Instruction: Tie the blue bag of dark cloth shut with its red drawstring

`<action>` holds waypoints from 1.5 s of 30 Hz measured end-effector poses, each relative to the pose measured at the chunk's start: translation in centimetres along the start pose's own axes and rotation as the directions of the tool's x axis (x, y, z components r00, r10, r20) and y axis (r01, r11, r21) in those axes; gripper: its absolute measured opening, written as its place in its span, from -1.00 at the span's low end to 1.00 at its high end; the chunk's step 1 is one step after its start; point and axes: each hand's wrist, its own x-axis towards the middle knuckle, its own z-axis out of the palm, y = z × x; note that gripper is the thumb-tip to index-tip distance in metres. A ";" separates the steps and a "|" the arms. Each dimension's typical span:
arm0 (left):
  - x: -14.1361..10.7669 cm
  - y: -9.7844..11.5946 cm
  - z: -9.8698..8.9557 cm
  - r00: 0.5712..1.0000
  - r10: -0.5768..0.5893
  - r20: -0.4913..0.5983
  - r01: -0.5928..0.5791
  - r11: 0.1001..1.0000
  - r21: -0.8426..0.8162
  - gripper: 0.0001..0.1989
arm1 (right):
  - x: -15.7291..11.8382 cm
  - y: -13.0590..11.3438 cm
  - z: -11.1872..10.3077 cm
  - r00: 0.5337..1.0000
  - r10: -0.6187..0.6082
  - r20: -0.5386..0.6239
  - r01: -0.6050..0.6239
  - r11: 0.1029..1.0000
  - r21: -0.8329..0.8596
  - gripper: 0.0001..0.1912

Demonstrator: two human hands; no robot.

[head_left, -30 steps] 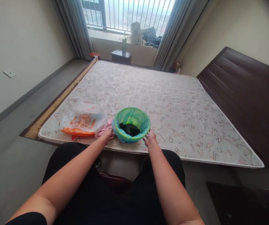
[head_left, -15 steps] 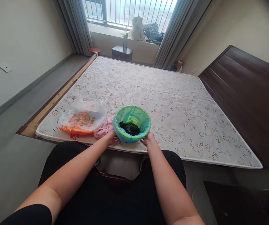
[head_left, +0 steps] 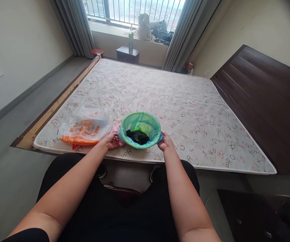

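Note:
In the head view a green plastic basket [head_left: 151, 117] stands near the mattress edge in front of me. A thin blue plastic bag [head_left: 155, 137] lines it and folds over its rim. Inside lies a crumpled black bag [head_left: 138, 136]. At the basket's left side my left hand [head_left: 112, 140] is closed on the blue bag's edge. My right hand [head_left: 165, 142] pinches a blue bulge of the same bag on the right. A pink cloth [head_left: 116, 128] shows partly behind the left hand and the basket.
A white and orange plastic carrier bag [head_left: 86, 127] lies left of the basket on the letter-printed mattress [head_left: 185, 114]. A dark headboard [head_left: 263, 111] rises at right. Beyond the bed stands a small nightstand [head_left: 128, 53] with a bottle [head_left: 131, 42]. A dark glossy surface [head_left: 246, 211] is at lower right.
Both hands have moved from beneath the basket's sides up and outward to the bag's edges. The blue bag now covers more of the rim. The view has shifted slightly.

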 end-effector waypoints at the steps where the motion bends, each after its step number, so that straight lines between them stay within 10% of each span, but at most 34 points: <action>1: -0.3 0.5 0.1 0.999 0.037 0.013 -0.037 0.999 -0.018 -0.75 | -0.1 -0.3 0.0 0.999 0.026 0.030 -0.026 1.000 -0.014 -0.82; 7: -1.6 2.1 1.4 0.872 0.482 0.084 -0.475 0.875 -0.094 -0.87 | -0.4 -0.3 0.3 0.994 0.055 0.093 -0.036 0.980 -0.197 -0.88; 12: -2.0 2.0 2.1 0.773 0.633 0.035 -0.634 0.771 0.057 -0.67 | -0.3 -0.1 0.4 0.976 -0.215 0.027 0.210 0.902 -0.378 -0.88; 19: -2.3 1.9 2.1 0.824 0.565 0.040 -0.545 0.772 0.326 -0.51 | 0.2 -1.6 1.1 0.986 -0.154 0.068 0.165 0.965 -0.203 -0.84; 28: -0.7 2.6 1.2 0.851 0.524 -0.042 -0.462 0.784 0.416 -0.75 | -0.1 -3.8 1.1 0.939 0.143 0.312 0.033 0.868 -0.496 -0.64; 35: 0.4 2.0 1.9 0.844 0.530 -0.081 -0.480 0.815 0.324 -0.72 | 0.9 -3.2 0.6 0.977 -0.054 0.209 0.184 0.714 -0.676 -0.80; 45: 1.8 1.7 2.4 0.902 0.425 0.072 -0.428 0.903 0.041 -0.89 | 0.9 -2.8 0.7 0.968 -0.088 0.237 0.215 0.778 -0.591 -0.89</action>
